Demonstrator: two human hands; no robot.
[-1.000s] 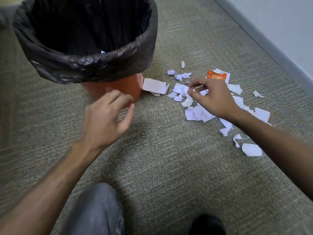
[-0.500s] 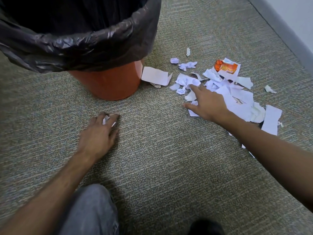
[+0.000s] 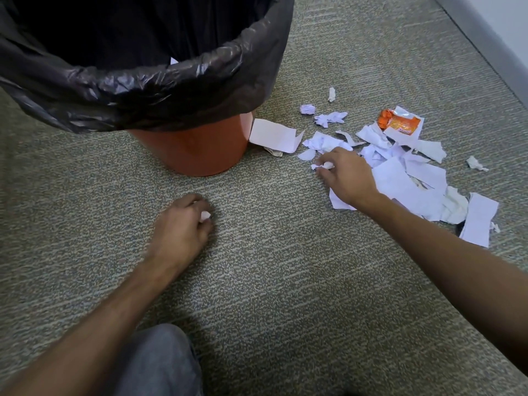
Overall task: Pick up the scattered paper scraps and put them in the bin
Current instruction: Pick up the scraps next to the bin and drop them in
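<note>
On the carpet stands one orange bin lined with one black bag. To its right lies a heap of white paper scraps – too overlapped to count – with one orange wrapper on top and one flat sheet touching the bin. The left hand curls its fingers round one small white scrap – the right hand pinches another crumpled scrap at the heap's edge.

Light: even, soft, indoor brightness across the carpet.
Shadows: faint beneath both forearms, darker under the bin.
Glare: sheen on the bin's liner.
Blur: slight, hands soft-edged.
Distortion: wide-angle bending at edges.
</note>
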